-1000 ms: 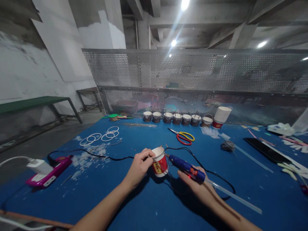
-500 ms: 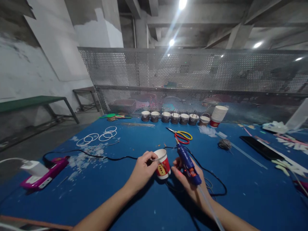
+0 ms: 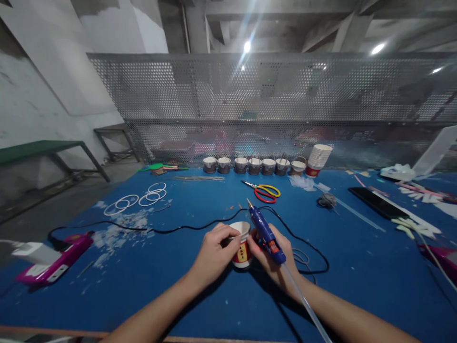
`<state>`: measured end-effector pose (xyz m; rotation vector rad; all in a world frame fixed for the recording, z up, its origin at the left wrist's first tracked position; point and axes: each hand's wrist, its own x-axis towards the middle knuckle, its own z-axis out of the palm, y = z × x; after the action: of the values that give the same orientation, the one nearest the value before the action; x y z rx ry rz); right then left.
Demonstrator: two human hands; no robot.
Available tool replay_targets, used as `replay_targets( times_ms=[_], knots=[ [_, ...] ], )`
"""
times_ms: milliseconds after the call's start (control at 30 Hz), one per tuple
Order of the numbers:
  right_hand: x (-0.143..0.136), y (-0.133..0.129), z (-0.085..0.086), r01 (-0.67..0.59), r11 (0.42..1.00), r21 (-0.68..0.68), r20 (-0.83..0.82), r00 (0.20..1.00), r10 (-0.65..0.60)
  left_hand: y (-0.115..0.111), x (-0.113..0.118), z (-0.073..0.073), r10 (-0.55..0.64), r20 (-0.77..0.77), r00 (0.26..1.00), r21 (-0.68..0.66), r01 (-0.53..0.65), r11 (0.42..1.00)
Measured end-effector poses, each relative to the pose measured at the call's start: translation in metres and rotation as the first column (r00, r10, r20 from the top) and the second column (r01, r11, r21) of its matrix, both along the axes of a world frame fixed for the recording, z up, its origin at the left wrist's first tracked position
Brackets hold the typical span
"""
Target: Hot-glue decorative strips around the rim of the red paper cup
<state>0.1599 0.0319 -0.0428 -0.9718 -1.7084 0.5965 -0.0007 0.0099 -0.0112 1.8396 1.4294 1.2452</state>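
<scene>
A red and white paper cup (image 3: 243,255) stands upright on the blue table. My left hand (image 3: 216,250) is closed on its left side, thumb and fingers at the rim. A blue hot glue gun (image 3: 264,233) rests in my right hand (image 3: 280,259), nozzle pointing up and away, with a long clear glue stick (image 3: 302,297) trailing from its back end. My right fingertips touch the cup's right side near the rim. Thin grey cord (image 3: 302,257) lies looped beside my right hand. Whether any cord is pinched at the rim I cannot tell.
Behind the cup lie red and yellow scissors (image 3: 264,191). Several grey-wrapped cups (image 3: 254,166) line the back near a paper cup stack (image 3: 318,161). White rings (image 3: 153,194) and a magenta power strip (image 3: 57,264) lie left; a grey yarn ball (image 3: 326,200) and black phone (image 3: 376,202) right.
My right hand has moved left to the cup, and its fingertips now touch it. The glue gun came along, its nozzle shifting left. The whole view has shifted slightly.
</scene>
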Motion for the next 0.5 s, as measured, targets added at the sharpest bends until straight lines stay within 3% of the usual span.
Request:
replay_targets(
  times_ms=[500],
  knots=[
    [0.0023, 0.0009, 0.0026, -0.004, 1.0, -0.027, -0.016, 1.0, 0.004, -0.0014, -0.0008, 0.0031, -0.032, -0.041, 0.999, 0.001, 0.032, 0.999]
  ],
)
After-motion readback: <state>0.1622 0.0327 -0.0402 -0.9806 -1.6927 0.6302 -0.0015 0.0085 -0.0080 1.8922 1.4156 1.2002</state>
